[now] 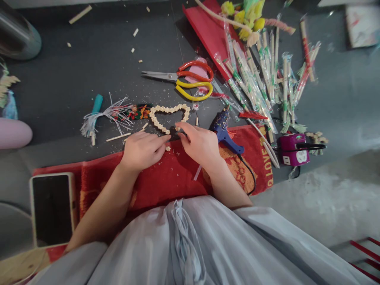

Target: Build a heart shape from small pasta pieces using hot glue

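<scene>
A: List the items from left to right, with any legible text.

B: At far left a phone (52,209) lies face up with a dark screen, partly on the red towel (166,178). Beyond it, on the dark mat (74,67), lies a tassel bundle with a teal handle (97,114).

A: Position of the hands?

B: The left hand (142,149) rests palm down at the towel's far edge, fingers loosely curled, index fingertip touching the lower point of the heart-shaped bead outline (168,117). It grips nothing that can be seen. The right hand (199,143) lies just beside it; thumb and forefinger are nearly closed at the same lower point. Whether they pinch a bead or a small dark piece there cannot be told.

A: Location of the heart?

B: Flat on the mat, just beyond the towel, between the tassel bundle and the blue glue gun (224,128). One loose bead lies on the towel below it.

A: Continue right.

B: Scissors with orange and yellow handles (190,78) lie beyond the heart. The glue gun rests on the towel. Wrapped chopsticks (261,79), each in a clear sleeve with green print too small to read, spread over a red sheet (208,27).

A: Readable writing?

B: The towel's right edge shows "LOVE". A purple socket block (293,149) lies beside it.
</scene>
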The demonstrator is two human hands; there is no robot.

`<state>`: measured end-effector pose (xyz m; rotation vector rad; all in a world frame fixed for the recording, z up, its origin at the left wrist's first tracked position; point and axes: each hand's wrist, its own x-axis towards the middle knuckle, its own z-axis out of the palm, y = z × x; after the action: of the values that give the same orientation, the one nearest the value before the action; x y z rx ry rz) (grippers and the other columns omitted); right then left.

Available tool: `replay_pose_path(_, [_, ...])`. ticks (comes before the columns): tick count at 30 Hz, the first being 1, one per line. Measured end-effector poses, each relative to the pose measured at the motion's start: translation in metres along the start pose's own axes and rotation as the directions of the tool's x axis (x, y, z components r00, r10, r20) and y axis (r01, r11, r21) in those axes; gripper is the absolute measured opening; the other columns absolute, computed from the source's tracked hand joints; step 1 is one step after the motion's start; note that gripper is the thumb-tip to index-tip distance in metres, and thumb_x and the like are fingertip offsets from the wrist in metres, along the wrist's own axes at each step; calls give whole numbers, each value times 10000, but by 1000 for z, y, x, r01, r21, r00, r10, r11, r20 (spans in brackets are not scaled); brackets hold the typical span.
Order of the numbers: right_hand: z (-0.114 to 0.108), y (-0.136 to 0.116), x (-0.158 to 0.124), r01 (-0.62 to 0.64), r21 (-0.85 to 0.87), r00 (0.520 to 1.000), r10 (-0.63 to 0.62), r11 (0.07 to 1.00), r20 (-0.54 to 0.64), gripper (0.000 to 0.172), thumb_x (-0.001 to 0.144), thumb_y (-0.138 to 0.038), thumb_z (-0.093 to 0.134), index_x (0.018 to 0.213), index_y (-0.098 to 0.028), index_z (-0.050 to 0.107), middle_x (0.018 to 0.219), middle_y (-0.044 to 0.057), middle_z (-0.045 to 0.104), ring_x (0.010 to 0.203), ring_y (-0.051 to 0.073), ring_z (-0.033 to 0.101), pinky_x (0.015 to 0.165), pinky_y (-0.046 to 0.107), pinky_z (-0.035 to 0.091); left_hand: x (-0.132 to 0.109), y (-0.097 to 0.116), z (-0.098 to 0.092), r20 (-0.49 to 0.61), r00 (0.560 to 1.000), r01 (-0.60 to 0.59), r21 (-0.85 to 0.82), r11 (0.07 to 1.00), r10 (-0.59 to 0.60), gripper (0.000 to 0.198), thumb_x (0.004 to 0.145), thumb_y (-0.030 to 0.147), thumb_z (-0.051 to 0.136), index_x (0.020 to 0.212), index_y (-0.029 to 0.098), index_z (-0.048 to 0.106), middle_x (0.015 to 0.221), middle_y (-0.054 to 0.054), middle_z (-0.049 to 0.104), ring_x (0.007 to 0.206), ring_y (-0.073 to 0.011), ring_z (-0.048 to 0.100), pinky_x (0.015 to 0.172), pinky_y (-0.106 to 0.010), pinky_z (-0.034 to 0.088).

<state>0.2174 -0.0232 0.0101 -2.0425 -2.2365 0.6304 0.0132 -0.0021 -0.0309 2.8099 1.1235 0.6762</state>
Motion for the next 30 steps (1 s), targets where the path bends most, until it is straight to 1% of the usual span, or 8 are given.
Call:
replay_pose_path(5, [-1, 0, 0, 0, -19, 1000, 0, 1000, 11, 422, 1043, -227, 474, 1407, -287, 677, 1219, 22, 814, 987, 207, 774, 721, 282, 482, 1, 1, 0, -17, 1000, -24, 8, 1000, 24, 307, 993, 217, 539, 1003, 241, 845, 611, 17, 727, 548, -166, 665, 557, -314, 453])
replay_pose_path(8, [-1, -1, 0, 2, -31, 1000, -1, 1000, 24, 427, 1052, -236, 462, 1419, -297, 672, 1193, 19, 819, 988, 217, 778, 711, 290, 477, 1, 1, -1, 19, 1000, -8, 28, 1000, 8, 329, 991, 214, 520, 1027, 251, 845, 623, 17, 737, 561, -172, 679, 561, -318, 456])
replay_pose_path(10, [-1, -1, 0, 5, -31, 1000, -4, 1000, 30, 427, 1055, -232, 453, 1415, -296, 674, 1205, 20, 817, 990, 213, 777, 710, 290, 476, 1, 0, -1, 60, 998, 13, 43, 999, -15, 350, 987, 213, 504, 1046, 266, 845, 635, 20, 747, 572, -171, 689, 566, -317, 453])
replay_pose_path(12, [-1, -1, 1, 6, -28, 999, -5, 1000, 32, 425, 1056, -229, 450, 1409, -295, 677, 1225, 24, 812, 992, 204, 773, 713, 287, 476, 1, 1, 0, 75, 997, 25, 50, 998, -28, 357, 984, 217, 499, 1051, 275, 845, 635, 23, 747, 573, -170, 692, 567, -315, 451])
replay_pose_path(16, [0, -1, 1, 6, -21, 999, -5, 1000, 35, 426, 1056, -228, 444, 1407, -294, 676, 1229, 28, 810, 996, 194, 767, 723, 281, 475, 0, 1, 0, 41, 999, 27, 49, 998, -29, 356, 976, 202, 501, 1042, 264, 845, 627, 21, 741, 568, -168, 690, 568, -316, 454])
replay_pose_path(21, [0, 0, 1, 3, -16, 999, -2, 1000, 36, 426, 1054, -227, 448, 1407, -293, 677, 1217, 32, 812, 988, 187, 762, 718, 273, 467, 1, 1, -1, 145, 986, 80, 38, 996, -85, 360, 965, 203, 509, 1094, 284, 835, 656, 11, 759, 602, -174, 710, 582, -310, 458])
replay_pose_path(25, [0, 0, 0, 9, -11, 1000, -9, 1000, 30, 426, 1054, -222, 444, 1399, -291, 683, 1212, 32, 812, 982, 190, 762, 714, 275, 465, 2, 1, -1, 131, 989, 71, 29, 997, -74, 383, 961, 200, 491, 1096, 282, 840, 647, 5, 755, 607, -176, 715, 580, -308, 464])
replay_pose_path(30, [-1, -1, 0, 6, -1, 999, -6, 1000, 33, 432, 1050, -221, 449, 1408, -289, 679, 1219, 36, 812, 984, 189, 762, 724, 268, 475, 2, 1, -1, 168, 981, 97, 10, 995, -97, 371, 966, 232, 498, 1114, 286, 834, 653, -2, 758, 612, -180, 718, 583, -310, 465])
